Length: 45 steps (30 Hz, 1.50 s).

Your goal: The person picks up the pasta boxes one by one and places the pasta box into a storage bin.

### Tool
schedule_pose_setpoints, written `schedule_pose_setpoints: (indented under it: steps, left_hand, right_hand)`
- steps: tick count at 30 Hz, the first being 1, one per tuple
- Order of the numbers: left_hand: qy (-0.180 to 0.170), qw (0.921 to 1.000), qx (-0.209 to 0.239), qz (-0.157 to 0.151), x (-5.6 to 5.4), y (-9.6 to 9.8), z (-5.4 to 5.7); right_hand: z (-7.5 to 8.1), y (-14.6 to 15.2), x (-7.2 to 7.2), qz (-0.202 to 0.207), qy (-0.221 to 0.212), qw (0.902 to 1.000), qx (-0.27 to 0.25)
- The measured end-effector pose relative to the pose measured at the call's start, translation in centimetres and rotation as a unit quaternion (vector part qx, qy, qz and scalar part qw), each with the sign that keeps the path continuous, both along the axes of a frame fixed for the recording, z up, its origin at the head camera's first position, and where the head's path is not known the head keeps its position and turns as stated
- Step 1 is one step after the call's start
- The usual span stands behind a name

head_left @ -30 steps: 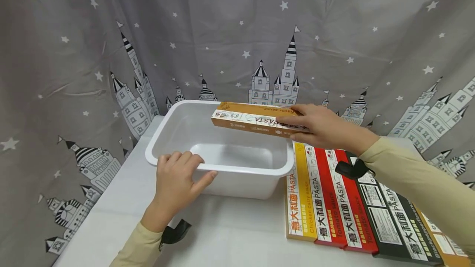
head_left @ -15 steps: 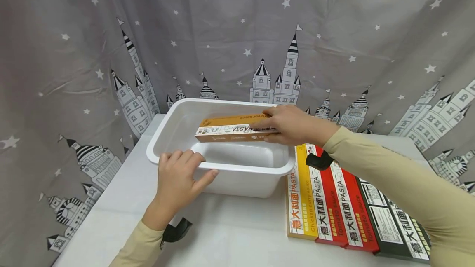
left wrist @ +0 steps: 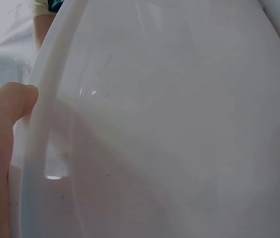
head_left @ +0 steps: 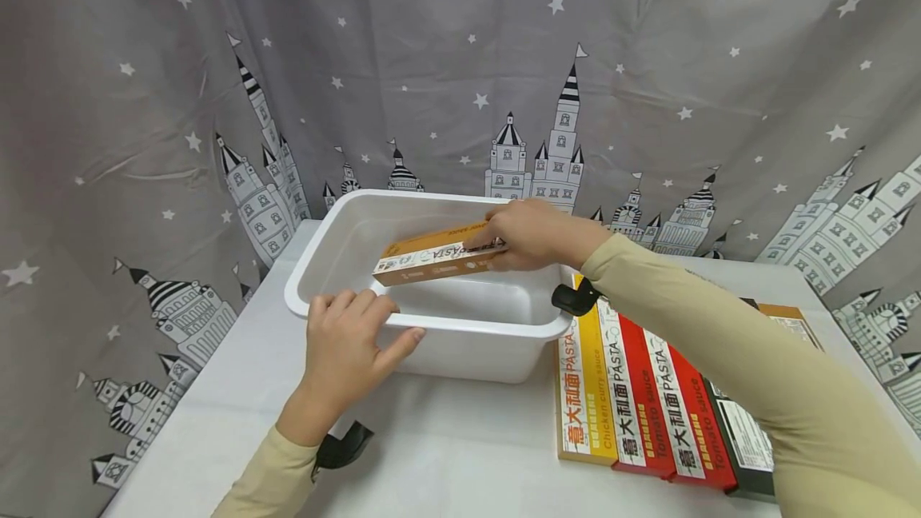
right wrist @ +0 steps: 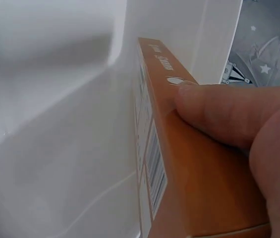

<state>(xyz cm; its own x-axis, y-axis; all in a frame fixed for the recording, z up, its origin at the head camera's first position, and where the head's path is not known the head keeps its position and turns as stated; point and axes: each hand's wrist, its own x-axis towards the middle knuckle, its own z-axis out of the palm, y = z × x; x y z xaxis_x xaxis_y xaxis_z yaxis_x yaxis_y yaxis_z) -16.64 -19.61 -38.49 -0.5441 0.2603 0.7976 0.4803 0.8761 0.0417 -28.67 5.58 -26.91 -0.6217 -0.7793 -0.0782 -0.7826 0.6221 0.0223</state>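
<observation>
- The right hand (head_left: 536, 234) is pinching one end of an orange pasta box (head_left: 424, 254), the thumb pressing along its narrow side in the right wrist view.
- That orange pasta box is slanting inside the mouth of a white plastic tub (head_left: 460, 354), its free end pointing left; whether it is touching the floor of the tub, I cannot tell.
- The left hand (head_left: 352, 346) is gripping the near rim of the tub, its fingers lying over the edge and its thumb resting on the outer side.
- Right of the tub, a yellow chicken curry sauce pasta box (head_left: 596, 390), two red tomato sauce pasta boxes (head_left: 651, 406) and a black box (head_left: 748, 438) are lying side by side on the white tabletop (head_left: 460, 454).
- The right sleeve (head_left: 691, 326) is partly covering the black box.
- A grey castle-print curtain (head_left: 432, 70) is hanging behind.
</observation>
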Motion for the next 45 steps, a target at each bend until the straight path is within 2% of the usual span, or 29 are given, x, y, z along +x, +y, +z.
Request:
schedule_pose_setpoints:
  steps: [8,18,27,40,45]
  left_hand:
    - [0.007,1.0000,-0.001,0.000,-0.1,0.0,-0.1]
    - [0.002,1.0000,-0.001,-0.004,-0.2,0.3,-0.1]
    - [0.004,1.0000,-0.001,-0.002,-0.2,0.2,-0.2]
    - [0.005,1.0000,-0.001,-0.003,-0.1,0.1,0.0]
    - [0.008,1.0000,0.001,-0.004,-0.1,0.0,0.0]
  right_hand:
    - [-0.3,-2.1,-1.2,-0.020,-0.046,0.9987,-0.007]
    - [-1.1,-3.3,-1.6,-0.025,-0.064,0.9974,0.019]
    - [-2.0,-3.8,-2.1,-0.008,-0.064,0.9979,0.011]
    - [-2.6,-4.4,-2.9,-0.049,-0.079,0.9957,0.010]
    - [-3.0,-4.5,-3.1,-0.066,-0.101,0.9927,0.001]
